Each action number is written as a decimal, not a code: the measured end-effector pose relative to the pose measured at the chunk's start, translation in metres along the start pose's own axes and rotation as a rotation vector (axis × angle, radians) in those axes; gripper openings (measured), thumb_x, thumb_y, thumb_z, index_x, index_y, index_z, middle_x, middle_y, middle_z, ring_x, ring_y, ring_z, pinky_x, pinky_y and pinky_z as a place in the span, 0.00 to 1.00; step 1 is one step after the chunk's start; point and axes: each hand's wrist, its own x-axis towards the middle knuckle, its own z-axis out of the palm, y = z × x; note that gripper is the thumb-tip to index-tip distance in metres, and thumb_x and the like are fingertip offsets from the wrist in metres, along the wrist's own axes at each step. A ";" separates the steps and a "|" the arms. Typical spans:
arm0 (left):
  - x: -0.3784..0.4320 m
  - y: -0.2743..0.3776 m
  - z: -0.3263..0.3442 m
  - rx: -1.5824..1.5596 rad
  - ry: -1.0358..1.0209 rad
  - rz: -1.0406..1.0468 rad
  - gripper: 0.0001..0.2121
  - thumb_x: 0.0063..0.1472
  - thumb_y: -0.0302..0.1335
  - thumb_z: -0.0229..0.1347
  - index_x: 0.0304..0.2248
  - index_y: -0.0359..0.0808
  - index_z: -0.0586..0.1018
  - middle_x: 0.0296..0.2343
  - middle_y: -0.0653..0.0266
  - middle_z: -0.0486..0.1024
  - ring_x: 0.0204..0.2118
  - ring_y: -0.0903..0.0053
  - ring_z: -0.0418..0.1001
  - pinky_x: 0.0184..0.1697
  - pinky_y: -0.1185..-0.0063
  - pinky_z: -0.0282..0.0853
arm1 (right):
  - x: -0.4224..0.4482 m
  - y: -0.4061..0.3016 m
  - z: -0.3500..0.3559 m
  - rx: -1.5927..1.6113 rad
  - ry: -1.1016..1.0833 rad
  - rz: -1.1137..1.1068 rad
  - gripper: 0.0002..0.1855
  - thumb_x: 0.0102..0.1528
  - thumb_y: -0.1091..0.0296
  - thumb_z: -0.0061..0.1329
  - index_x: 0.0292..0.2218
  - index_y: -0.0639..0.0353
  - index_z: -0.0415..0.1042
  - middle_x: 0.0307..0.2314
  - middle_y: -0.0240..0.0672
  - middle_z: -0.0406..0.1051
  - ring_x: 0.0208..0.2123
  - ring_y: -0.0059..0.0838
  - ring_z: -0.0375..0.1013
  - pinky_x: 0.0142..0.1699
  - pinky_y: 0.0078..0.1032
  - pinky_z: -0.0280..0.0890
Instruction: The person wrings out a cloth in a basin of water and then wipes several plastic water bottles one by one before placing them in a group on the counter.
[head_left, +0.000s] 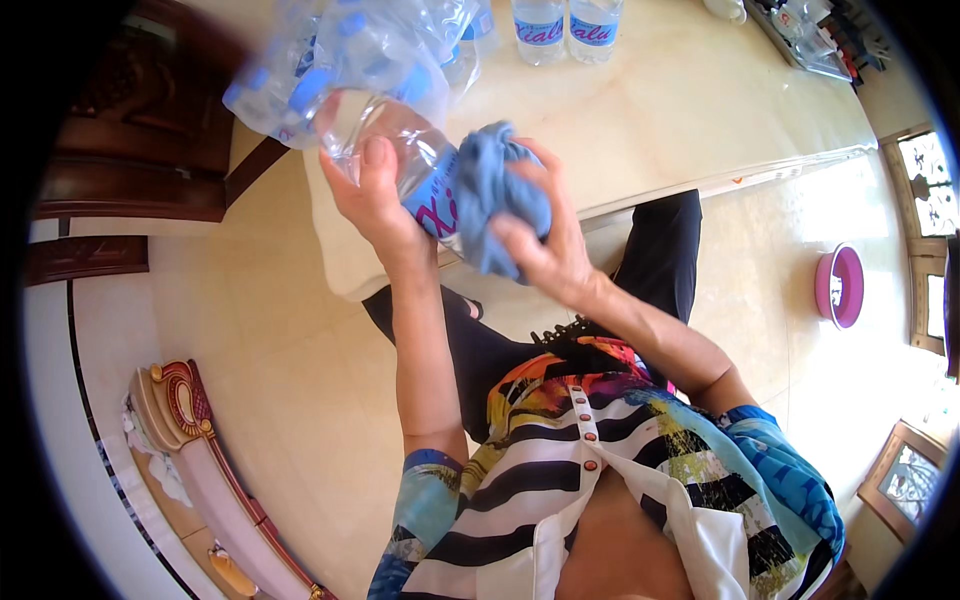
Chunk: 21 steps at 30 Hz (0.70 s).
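My left hand (375, 195) grips a clear plastic water bottle (409, 154) around its upper part, thumb on top. The bottle has a blue cap and a blue label, and it lies tilted, cap to the upper left, above the table's near edge. In my right hand (547, 225) is a bunched blue cloth (491, 199), pressed around the bottle's base, which it hides. Just beyond my left hand, a clear plastic bag (375, 45) of several blue-capped bottles rests on the pale stone table (675, 112).
Two labelled water bottles (566, 30) stand at the table's far side. A metal tray (802, 37) with small items sits at the far right corner. On the floor to the right is a pink basin (840, 285). A carved dark wood cabinet (142, 112) stands left, and an upholstered sofa (217, 480) lower left.
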 end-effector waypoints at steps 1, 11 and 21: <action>0.004 -0.005 -0.002 0.009 0.030 0.060 0.28 0.51 0.27 0.55 0.51 0.31 0.60 0.36 0.62 0.68 0.35 0.80 0.67 0.39 0.83 0.64 | -0.004 -0.004 0.001 -0.236 -0.023 -0.278 0.21 0.43 0.65 0.52 0.41 0.57 0.67 0.48 0.45 0.57 0.49 0.49 0.58 0.53 0.35 0.53; -0.008 0.009 0.011 0.181 -0.018 0.102 0.28 0.55 0.41 0.48 0.49 0.30 0.59 0.38 0.54 0.69 0.37 0.70 0.70 0.39 0.74 0.67 | 0.055 -0.016 0.004 0.382 -0.157 0.403 0.22 0.50 0.65 0.49 0.44 0.65 0.63 0.36 0.42 0.67 0.40 0.27 0.67 0.46 0.24 0.61; -0.003 -0.011 0.003 -0.047 -0.384 0.009 0.41 0.49 0.34 0.60 0.57 0.33 0.48 0.45 0.53 0.64 0.46 0.68 0.67 0.48 0.75 0.64 | 0.009 -0.018 -0.017 0.760 -0.109 0.371 0.14 0.55 0.69 0.45 0.42 0.62 0.65 0.35 0.29 0.67 0.38 0.18 0.66 0.46 0.20 0.63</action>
